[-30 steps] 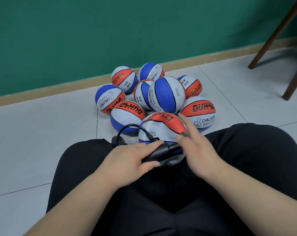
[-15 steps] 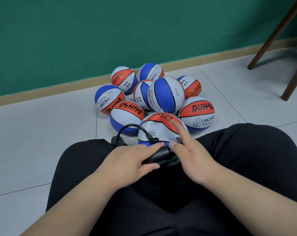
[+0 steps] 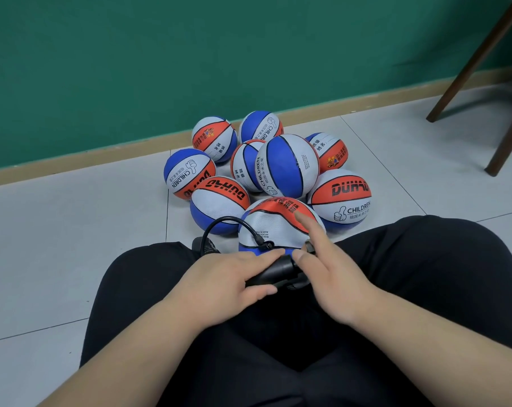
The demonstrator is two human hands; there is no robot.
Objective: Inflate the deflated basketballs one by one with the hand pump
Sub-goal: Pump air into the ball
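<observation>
— Nine balls, is it? Where's the one being filled?
— Eight in the heap (image 3: 287, 165) on the floor (image 3: 72, 230) by the green wall, and the soft ball (image 3: 272, 227) wedged between the knees, its red panel creased. The hose (image 3: 219, 224) loops from the hand pump (image 3: 271, 274) to the ball's near face.
— And the hands?
— The left hand (image 3: 228, 280) is wrapped round the pump's barrel. The right hand (image 3: 334, 286) lies loose with its fingers fairly straight, forefinger resting on the ball, thumb beside the pump. It grips nothing that I can see.
— What might go wrong?
— I'd judge the needle is the weak spot. Only knees and a fingertip steady the ball, so if it rolls on a stroke the needle could bend or slip out, and air would be lost.
— Any box or bag for them?
— None in view; they lie loose.
</observation>
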